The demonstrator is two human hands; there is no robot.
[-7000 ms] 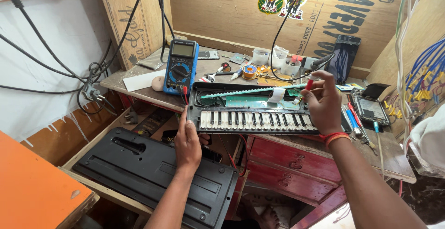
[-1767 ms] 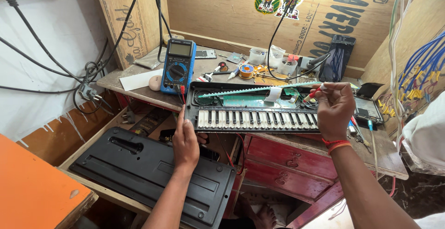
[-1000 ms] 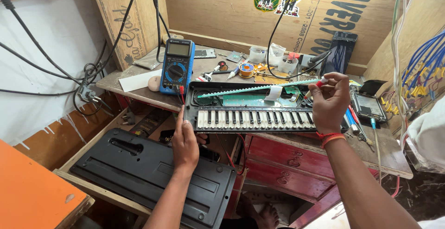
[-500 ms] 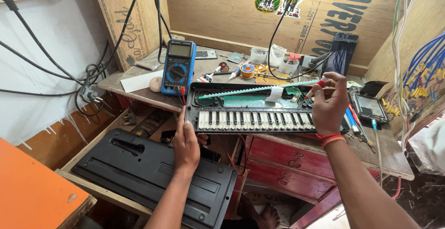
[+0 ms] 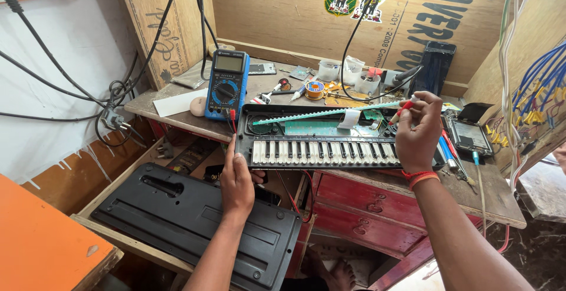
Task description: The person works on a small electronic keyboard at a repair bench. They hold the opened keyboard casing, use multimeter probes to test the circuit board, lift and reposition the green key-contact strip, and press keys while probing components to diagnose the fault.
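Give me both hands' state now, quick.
Left hand: closed on the left end of the opened keyboard.
Right hand: closed, pinching a red probe over the keyboard's circuit board.

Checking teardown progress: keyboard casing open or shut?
Open. The keyboard shows its green circuit board above the keys; a black cover lies apart, lower left.

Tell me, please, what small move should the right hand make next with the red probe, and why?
Probably lower the red probe tip onto the green circuit board. The right hand pinches it just above the opened keyboard, seemingly not yet touching. The left hand holds the keyboard's left end, and the blue multimeter stands behind with its leads plugged in.
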